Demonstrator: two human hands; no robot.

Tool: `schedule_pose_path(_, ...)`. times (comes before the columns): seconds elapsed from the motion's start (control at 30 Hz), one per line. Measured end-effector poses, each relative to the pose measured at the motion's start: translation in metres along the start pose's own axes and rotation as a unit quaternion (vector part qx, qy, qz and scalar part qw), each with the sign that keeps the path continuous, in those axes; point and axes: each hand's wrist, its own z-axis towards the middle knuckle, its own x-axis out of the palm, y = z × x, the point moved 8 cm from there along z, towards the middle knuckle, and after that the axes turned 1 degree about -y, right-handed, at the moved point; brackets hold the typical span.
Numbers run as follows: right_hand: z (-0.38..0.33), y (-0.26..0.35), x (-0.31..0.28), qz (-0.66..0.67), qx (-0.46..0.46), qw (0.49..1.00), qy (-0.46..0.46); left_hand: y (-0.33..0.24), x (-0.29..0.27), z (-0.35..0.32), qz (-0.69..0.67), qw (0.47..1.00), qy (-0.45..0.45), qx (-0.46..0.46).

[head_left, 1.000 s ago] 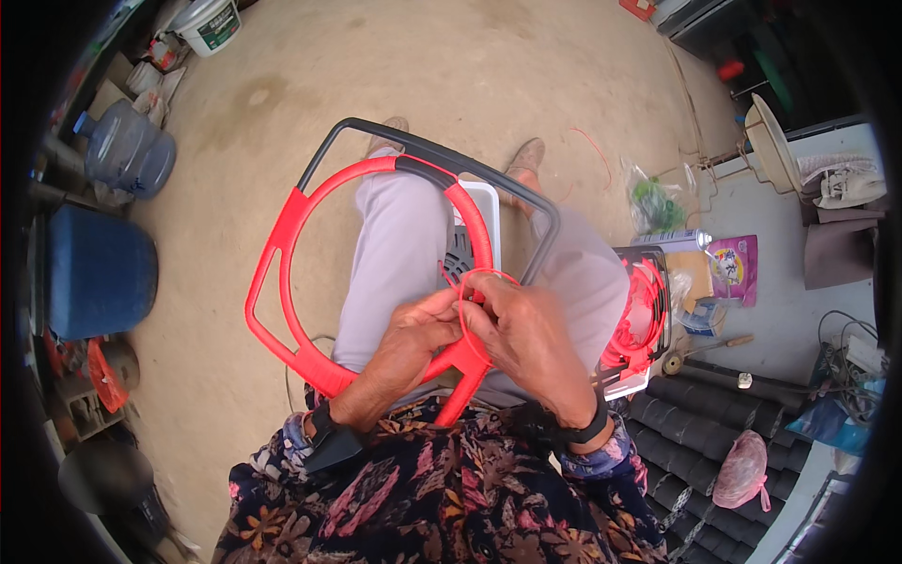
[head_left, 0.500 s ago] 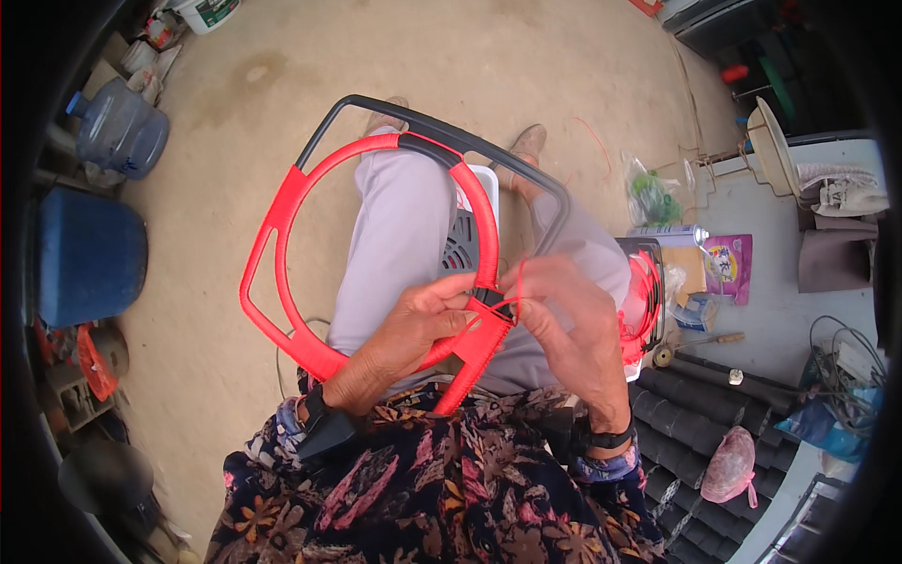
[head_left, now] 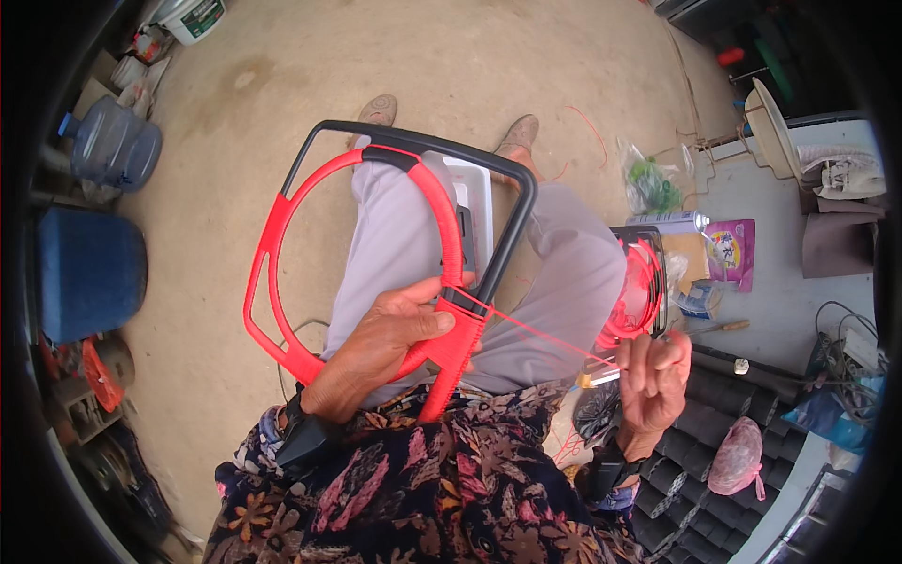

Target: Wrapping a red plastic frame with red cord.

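A rounded black frame [head_left: 521,216] with an inner ring lies across my lap, tilted. Much of the ring and one side of the frame are tightly wrapped in red cord. My left hand [head_left: 371,343] grips the wrapped joint [head_left: 458,329] where ring and frame meet, its thumb lying on top. From that joint a red strand [head_left: 550,334] runs taut to my right hand [head_left: 653,381]. The right fingers are curled closed around the strand, off to the right of my knee. Just left of this hand is a small pale item with a yellow end [head_left: 587,381], partly hidden.
Beyond the frame stands a white basin [head_left: 484,202]. At right are a red cord coil [head_left: 639,296], a spray can [head_left: 669,223], a purple packet [head_left: 742,254], black rolls [head_left: 691,461] and a pink bundle [head_left: 735,459]. A blue tub [head_left: 89,273] and water jug [head_left: 117,146] line the left.
My right hand has moved from the joint out to the right, drawing the red strand straight. The frame has shifted slightly left and turned. My left hand keeps its hold.
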Motion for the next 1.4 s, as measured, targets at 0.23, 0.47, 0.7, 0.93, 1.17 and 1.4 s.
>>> schedule_pose_path(0.23,-0.008,-0.042,-0.009,0.142,0.134,0.979,-0.052,0.002,0.0,0.007,-0.018,1.0,-0.001,-0.003)
schedule_pose_path(0.47,-0.012,-0.064,0.0,0.157,0.188,0.968,-0.059,0.006,-0.028,0.013,-0.075,0.99,-0.106,0.056)
schedule_pose_path(0.7,-0.007,-0.067,-0.007,0.131,0.18,0.973,-0.062,0.008,-0.037,0.012,-0.023,0.987,-0.15,0.056)
schedule_pose_path(0.93,-0.017,-0.057,-0.032,0.098,0.174,0.973,-0.114,0.011,-0.016,0.018,-0.043,0.998,-0.037,-0.031)
schedule_pose_path(1.17,-0.016,-0.065,-0.021,0.091,0.205,0.973,-0.056,0.014,-0.008,0.011,-0.085,0.992,0.034,-0.088)
schedule_pose_path(1.4,-0.041,-0.078,0.002,0.085,0.255,0.963,0.031,0.006,-0.016,-0.007,-0.04,0.995,-0.061,-0.064)
